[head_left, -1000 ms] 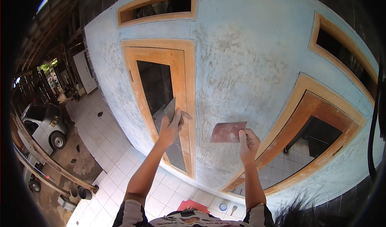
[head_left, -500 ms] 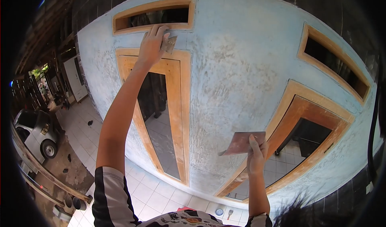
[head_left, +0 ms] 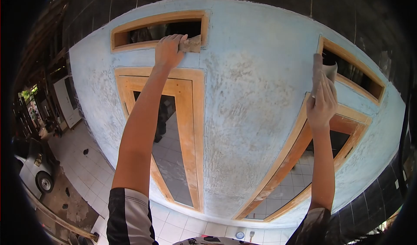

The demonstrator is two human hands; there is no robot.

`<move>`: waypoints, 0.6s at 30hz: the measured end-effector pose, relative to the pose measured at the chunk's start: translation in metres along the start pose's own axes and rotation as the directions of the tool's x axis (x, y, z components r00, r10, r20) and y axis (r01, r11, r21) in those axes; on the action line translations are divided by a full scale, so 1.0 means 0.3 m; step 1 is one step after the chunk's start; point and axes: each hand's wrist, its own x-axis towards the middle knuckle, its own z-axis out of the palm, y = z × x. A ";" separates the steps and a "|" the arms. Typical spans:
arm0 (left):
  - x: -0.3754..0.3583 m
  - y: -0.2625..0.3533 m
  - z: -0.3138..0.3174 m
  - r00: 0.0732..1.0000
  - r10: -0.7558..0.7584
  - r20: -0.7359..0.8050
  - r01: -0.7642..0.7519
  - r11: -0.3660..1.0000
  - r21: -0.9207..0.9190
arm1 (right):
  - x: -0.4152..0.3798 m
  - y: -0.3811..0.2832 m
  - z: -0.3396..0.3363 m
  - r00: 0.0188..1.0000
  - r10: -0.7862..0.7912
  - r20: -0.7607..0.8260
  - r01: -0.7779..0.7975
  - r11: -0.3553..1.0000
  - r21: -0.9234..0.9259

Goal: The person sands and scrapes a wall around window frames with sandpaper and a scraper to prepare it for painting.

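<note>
My left hand (head_left: 169, 52) is raised to the lower rail of the left wooden vent frame (head_left: 130, 46). A small, dusty brown rectangular piece (head_left: 191, 44) juts out from its fingers and overlaps the rail; its exact kind I cannot tell. My right hand (head_left: 322, 98), dusty with fingers pointing up, is closed on a bent sheet of sandpaper (head_left: 331, 71). That sheet lies at the near end of the right vent frame (head_left: 358, 85). Between both hands stretches the pale blue wall (head_left: 252, 84), mottled with grey rough patches.
Below the vents stand two wood-framed glass panels, a left one (head_left: 189, 115) and a right one (head_left: 269, 175). On the white tiled floor (head_left: 173, 227) sit a small blue round container (head_left: 239, 235) and a brush (head_left: 251, 235). A silver car (head_left: 37, 167) is parked far left.
My right hand has risen with the sandpaper from beside the right panel to the right vent frame. My left hand's brown piece has swung up onto the vent rail. The view has tilted.
</note>
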 end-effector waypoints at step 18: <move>-0.009 0.015 0.044 0.987 -0.095 -0.127 0.093 0.995 -0.022 | 0.061 -0.198 0.270 0.935 0.146 0.322 -0.167 0.985 0.039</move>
